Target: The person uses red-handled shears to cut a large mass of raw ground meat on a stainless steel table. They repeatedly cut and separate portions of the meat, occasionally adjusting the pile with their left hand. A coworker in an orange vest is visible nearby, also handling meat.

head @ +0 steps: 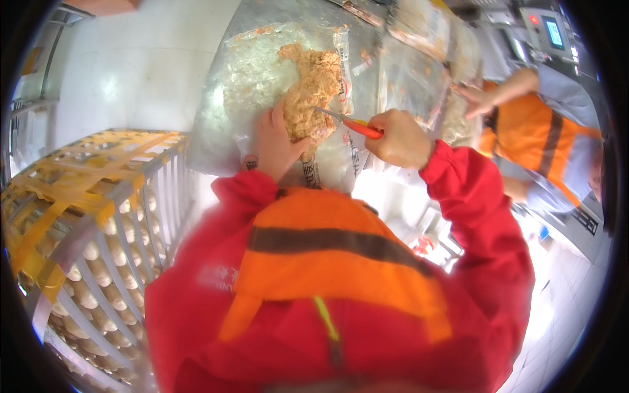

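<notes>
A lumpy, flaky tan food mass (pixel 317 83) lies on a clear plastic bag (pixel 255 64) printed with dark and red writing. My left hand (pixel 276 145) grips the lower left side of the mass, fingers along its edge and thumb across its lower end. In my right hand (pixel 404 139) is a pair of scissors (pixel 361 128) with red handles. The metal blades point left and their tips touch or overlap the mass; how far apart they are cannot be told. My right fingers cover part of the handles.
To the left stands a metal rack (pixel 167 182) with yellow straps (pixel 93 184), holding rows of pale rounded pieces. At right, a co-worker's hand (pixel 474 100) touches a filled plastic bag (pixel 459 118). More filled bags (pixel 422 27) lie behind. A control box (pixel 548 34) stands upper right.
</notes>
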Demonstrator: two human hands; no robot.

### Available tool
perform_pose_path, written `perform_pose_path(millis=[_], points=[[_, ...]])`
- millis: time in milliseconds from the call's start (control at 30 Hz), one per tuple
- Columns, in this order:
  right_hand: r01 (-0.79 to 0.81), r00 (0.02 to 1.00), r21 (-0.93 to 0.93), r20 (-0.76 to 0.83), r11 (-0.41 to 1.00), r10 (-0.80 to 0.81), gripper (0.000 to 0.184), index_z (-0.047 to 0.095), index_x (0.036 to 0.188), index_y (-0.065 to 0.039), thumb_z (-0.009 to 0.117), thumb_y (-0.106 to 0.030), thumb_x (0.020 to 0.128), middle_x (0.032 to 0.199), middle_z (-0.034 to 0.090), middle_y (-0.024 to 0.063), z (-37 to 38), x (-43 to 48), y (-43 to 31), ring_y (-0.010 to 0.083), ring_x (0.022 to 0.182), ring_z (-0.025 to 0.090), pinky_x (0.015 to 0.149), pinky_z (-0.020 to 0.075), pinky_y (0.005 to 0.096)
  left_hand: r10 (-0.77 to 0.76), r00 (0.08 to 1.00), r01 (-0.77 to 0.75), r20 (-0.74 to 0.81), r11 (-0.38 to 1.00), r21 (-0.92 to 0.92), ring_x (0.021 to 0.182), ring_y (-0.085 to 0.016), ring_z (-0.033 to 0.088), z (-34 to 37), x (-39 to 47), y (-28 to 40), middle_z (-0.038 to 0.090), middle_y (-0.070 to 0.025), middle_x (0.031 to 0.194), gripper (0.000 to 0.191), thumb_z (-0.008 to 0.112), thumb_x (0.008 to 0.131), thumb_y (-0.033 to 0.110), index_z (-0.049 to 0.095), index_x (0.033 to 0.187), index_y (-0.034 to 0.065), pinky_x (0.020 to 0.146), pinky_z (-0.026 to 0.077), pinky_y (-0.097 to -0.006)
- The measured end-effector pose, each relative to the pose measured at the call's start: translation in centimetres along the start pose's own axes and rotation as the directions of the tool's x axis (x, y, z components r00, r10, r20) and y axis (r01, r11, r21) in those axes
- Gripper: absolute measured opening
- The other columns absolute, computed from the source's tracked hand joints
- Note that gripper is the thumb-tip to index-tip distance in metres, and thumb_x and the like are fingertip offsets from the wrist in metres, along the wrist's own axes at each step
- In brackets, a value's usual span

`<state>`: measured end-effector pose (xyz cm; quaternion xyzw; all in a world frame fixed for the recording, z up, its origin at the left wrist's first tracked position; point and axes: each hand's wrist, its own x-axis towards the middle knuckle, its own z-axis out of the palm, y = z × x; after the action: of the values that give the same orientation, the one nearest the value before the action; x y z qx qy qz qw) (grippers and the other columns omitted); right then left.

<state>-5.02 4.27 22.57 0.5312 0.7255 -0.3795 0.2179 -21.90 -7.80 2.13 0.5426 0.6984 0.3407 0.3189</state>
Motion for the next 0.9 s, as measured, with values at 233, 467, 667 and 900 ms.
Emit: perform_pose_path(millis=[233, 467, 667, 900], points=[[-0.049, 0.997, -0.158, 0.056, 0.986, 0.058, 0.031, 0.067, 0.082, 0.01, 0.058, -0.019, 0.076, 0.073, 0.063, 0.0325, -0.6, 1.8, -3.1, 0.0432, 0.076, 0.067, 0.072, 0.0546, 0.0464, -0.05, 0.998, 0.049, -0.027, 0.997, -0.054, 0.116, -0.043, 0.043, 0.5, 0.3, 0.5, 0.042, -0.024, 0.128, 0.088, 0.081, 0.066, 0.025, 0.035, 0.139, 0.0062, 0.1, 0.037, -0.0488], [-0.075, 0.995, -0.265, 0.037, 0.961, 0.088, 0.024, 0.067, 0.076, 0.006, 0.061, -0.015, 0.069, 0.069, 0.062, 0.0287, -0.3, 3.4, -5.4, 0.0447, 0.071, 0.065, 0.069, 0.0531, 0.048, -0.141, 0.99, 0.139, -0.009, 0.984, -0.109, 0.119, -0.044, 0.04, 1.0, 1.0, 1.4, 0.04, -0.023, 0.132, 0.084, 0.082, 0.067, 0.024, 0.037, 0.136, 0.0072, 0.1, 0.038, -0.0499], [-0.083, 0.996, -0.25, -0.034, 0.965, 0.077, 0.019, 0.065, 0.075, 0.005, 0.058, -0.011, 0.066, 0.07, 0.061, 0.0298, 1.8, 3.2, -5.7, 0.0468, 0.073, 0.063, 0.071, 0.0526, 0.0493, -0.099, 0.992, 0.085, -0.077, 0.983, -0.165, 0.12, -0.042, 0.041, 1.9, 1.1, 1.4, 0.041, -0.0224, 0.131, 0.083, 0.082, 0.066, 0.024, 0.039, 0.135, 0.0077, 0.101, 0.034, -0.0485], [-0.107, 0.991, -0.159, -0.095, 0.982, 0.092, 0.022, 0.067, 0.078, 0.005, 0.059, -0.013, 0.068, 0.07, 0.06, 0.0311, 2.8, 4.8, -5.2, 0.0468, 0.073, 0.063, 0.071, 0.0524, 0.0495, -0.122, 0.99, 0.108, -0.074, 0.979, -0.173, 0.118, -0.04, 0.042, 2.0, 1.0, 1.2, 0.045, -0.0204, 0.126, 0.08, 0.083, 0.065, 0.026, 0.042, 0.131, 0.0064, 0.099, 0.035, -0.0476]])
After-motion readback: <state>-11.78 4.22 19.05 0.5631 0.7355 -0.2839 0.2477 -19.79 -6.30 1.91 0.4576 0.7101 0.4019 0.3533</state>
